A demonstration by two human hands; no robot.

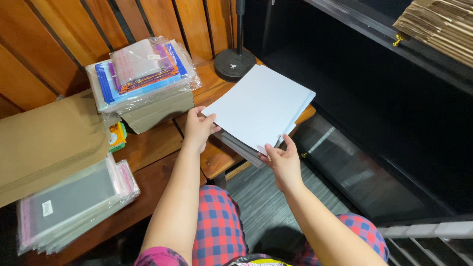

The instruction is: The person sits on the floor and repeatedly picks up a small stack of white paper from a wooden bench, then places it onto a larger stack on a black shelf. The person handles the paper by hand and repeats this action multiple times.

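Your left hand (198,127) and right hand (282,160) grip the stack of white paper sheets (258,109) overhanging the slatted wooden bench (157,143) edge; loosen either pinch and the sheets may slide to the floor

Warm, even indoor light falls from above, brightest on the white paper sheets (261,106) between the hands. Glare streaks the clear plastic sleeves (74,199) left of them; the black shelving (374,98) to their right sinks into shadow. Focus is sharp.
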